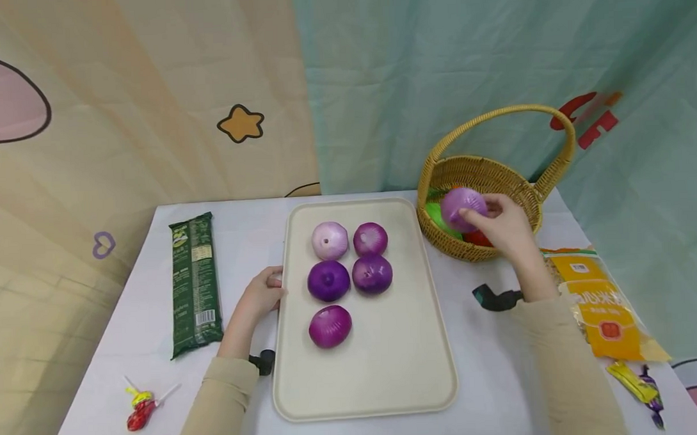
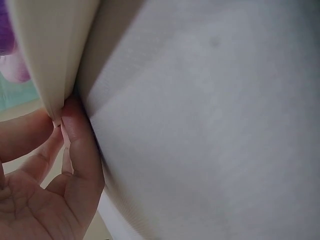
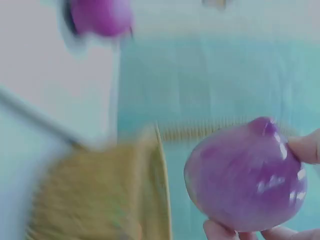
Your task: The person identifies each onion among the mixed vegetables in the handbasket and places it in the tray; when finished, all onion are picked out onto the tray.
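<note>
My right hand grips a light purple onion over the wicker basket. In the right wrist view the onion shows its pointed tip, with fingers below it and at its right side. My left hand pinches the left rim of the cream tray; the left wrist view shows thumb and fingers on either side of that rim. Several purple onions lie on the tray in two columns, among them a pale one at the back and a dark one in the middle.
Green and red items lie in the basket, whose tall handle arches above. A green packet and lollipops lie at left. At right are an orange bag and wrapped candies. A curtain hangs behind the table.
</note>
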Demonstrator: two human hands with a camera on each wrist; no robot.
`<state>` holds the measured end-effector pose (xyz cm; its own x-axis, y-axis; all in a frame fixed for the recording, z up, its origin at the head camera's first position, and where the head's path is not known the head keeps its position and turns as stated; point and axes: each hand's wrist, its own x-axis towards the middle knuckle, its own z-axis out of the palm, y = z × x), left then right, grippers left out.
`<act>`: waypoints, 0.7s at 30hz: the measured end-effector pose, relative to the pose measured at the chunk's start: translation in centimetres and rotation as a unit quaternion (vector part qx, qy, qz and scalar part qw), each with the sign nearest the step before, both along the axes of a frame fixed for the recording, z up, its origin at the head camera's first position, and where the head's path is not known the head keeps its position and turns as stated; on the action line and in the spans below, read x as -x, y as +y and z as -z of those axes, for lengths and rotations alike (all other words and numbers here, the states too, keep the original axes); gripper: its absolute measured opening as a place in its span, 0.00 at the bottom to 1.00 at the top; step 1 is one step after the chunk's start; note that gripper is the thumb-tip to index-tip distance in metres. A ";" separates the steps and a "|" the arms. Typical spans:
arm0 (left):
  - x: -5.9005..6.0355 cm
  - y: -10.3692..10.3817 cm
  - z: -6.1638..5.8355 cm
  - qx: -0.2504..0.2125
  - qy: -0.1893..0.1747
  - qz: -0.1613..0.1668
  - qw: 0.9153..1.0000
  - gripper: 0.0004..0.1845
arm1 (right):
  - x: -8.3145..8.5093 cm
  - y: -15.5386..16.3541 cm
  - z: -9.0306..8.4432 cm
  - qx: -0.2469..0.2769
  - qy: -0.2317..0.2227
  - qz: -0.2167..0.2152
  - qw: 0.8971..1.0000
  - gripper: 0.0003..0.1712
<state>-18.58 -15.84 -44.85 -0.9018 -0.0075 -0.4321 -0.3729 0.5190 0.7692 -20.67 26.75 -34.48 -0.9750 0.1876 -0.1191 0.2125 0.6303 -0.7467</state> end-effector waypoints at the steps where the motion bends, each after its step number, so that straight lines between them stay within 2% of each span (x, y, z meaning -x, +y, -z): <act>1: 0.1 0.0 0.0 0.001 -0.001 0.001 1.000 0.29 | -1.1 -0.8 0.4 0.007 -0.006 -0.021 1.000 0.48; 5: 0.1 -0.1 -0.2 0.003 -0.002 0.004 1.000 0.29 | -5.0 -4.3 2.1 0.056 -0.032 -0.106 0.992 0.39; 9: 0.2 -0.1 -0.3 0.004 -0.006 0.002 1.000 0.29 | -7.3 -7.3 4.5 0.107 -0.058 -0.167 0.978 0.32; 14: 0.2 0.0 -0.3 0.007 -0.010 0.002 1.000 0.30 | -8.2 -9.4 7.2 0.132 -0.103 -0.181 0.969 0.32; 21: 0.1 0.1 -0.4 0.003 -0.011 0.001 1.000 0.30 | -8.0 -10.2 9.1 0.119 -0.134 -0.170 0.969 0.33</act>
<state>-18.67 -15.74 -44.49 -0.8917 -0.0089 -0.4525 -0.3897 0.5235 0.7577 -12.68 16.58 -43.54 -0.9034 -0.2025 -0.3778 0.2300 0.5148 -0.8259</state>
